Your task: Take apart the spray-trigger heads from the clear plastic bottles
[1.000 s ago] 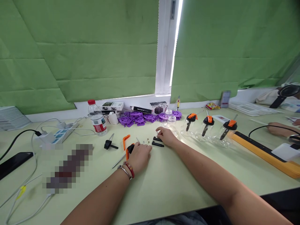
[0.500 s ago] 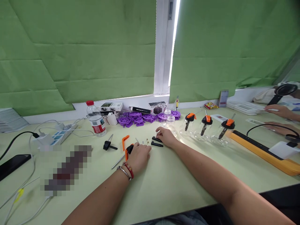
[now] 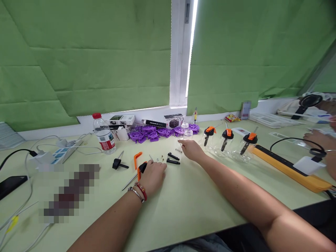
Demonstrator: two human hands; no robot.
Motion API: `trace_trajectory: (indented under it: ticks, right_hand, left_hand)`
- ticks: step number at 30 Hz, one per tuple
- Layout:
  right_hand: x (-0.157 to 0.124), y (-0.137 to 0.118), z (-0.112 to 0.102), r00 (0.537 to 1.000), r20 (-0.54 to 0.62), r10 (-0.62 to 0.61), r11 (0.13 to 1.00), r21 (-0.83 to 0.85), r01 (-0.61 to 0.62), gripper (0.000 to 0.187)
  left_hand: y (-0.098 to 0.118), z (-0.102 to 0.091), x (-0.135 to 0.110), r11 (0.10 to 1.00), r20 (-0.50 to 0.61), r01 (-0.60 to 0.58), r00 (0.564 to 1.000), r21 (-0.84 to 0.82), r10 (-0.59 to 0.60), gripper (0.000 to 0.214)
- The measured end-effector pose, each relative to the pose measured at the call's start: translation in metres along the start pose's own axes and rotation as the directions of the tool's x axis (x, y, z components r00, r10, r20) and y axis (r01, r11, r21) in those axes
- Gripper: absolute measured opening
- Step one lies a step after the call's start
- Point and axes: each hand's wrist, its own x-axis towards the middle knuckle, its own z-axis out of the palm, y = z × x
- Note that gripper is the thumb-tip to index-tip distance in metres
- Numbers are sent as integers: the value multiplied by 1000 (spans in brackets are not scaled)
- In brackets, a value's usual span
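Observation:
My right hand reaches in from the right, its thumb and finger pinched on what looks like a small metal spring. Just below those fingertips another spring lies on the table. Left of it are two short black plastic parts, side by side. My left hand rests palm down with fingers loosely out, beside a few tiny parts. At its thumb side lie a black cap, an orange lever and a metal rod; the hand partly hides this group.
Another orange lever and a black stopper lie left. Purple plastic parts and a water bottle stand behind. Right are glass jars with black-and-orange tops, a yellow power strip and another person's hand.
My right hand has drawn back from the black parts and risen slightly, leaving them on the table. The left hand stays in place. The view has shifted a little.

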Motion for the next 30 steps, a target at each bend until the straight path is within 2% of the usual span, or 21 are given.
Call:
trace_trajectory:
  ticks: [4,8,16,22,25,30]
  right_hand:
    - [0,-2,9,995,103,4,977,-214,18,39]
    - [6,-8,23,991,133,-6,960,-277,43,28]
    - [6,-7,27,988,155,-15,986,-160,40,26]
    - [-4,-9,23,988,153,-19,996,85,6,30]
    - [-8,-12,25,990,140,-9,996,92,-4,31]
    - [-12,-10,27,989,136,-57,997,58,50,31]
  left_hand:
    - [0,0,0,1000,-11,-5,1000,-6,5,13]
    - [0,1,-1,1000,-17,5,1000,-16,-5,14]
    - [-3,4,1,1000,-25,-15,1000,-7,15,12]
    - [-3,4,0,1000,-42,-19,999,-12,18,11]
    - [-3,4,0,1000,-38,-14,999,-21,14,11]
    - [-3,4,1,1000,-26,-6,1000,-17,6,11]
